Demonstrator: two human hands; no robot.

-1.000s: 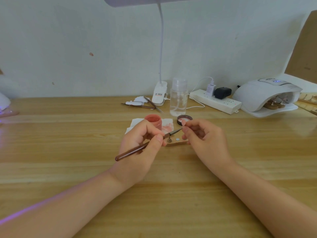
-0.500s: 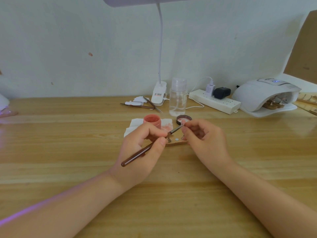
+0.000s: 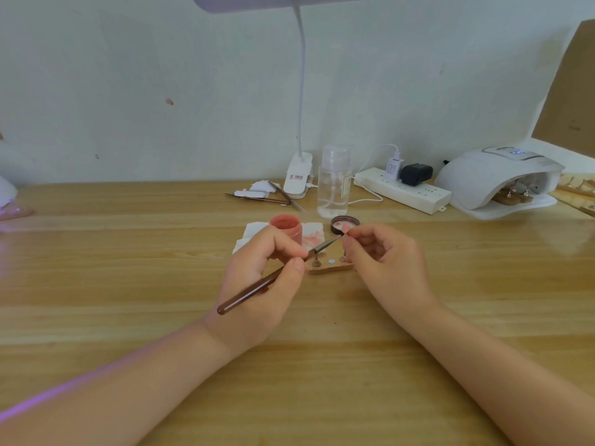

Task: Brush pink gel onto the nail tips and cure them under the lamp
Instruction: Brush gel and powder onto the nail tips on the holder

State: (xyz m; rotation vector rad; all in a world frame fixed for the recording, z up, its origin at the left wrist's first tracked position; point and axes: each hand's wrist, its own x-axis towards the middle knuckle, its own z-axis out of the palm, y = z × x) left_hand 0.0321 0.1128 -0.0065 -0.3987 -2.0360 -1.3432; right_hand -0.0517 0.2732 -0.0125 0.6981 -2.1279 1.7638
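Observation:
My left hand grips a brown-handled gel brush, its tip pointing up and right. The bristles touch a small nail tip pinched between the thumb and fingers of my right hand. Below the two hands lies a small wooden holder block with metal pegs. The open pink gel pot stands on a stained white tissue, and its dark lid lies beside it. The white curing lamp sits at the far right with nail holders inside.
A clear plastic bottle, a clip-on desk lamp base, a white power strip with plugs, and tweezers with scraps lie along the back of the wooden table. A brown board leans at the right.
The brush handle has tilted slightly and its tip has risen to the nail tip in my right hand. Both hands stay almost where they were.

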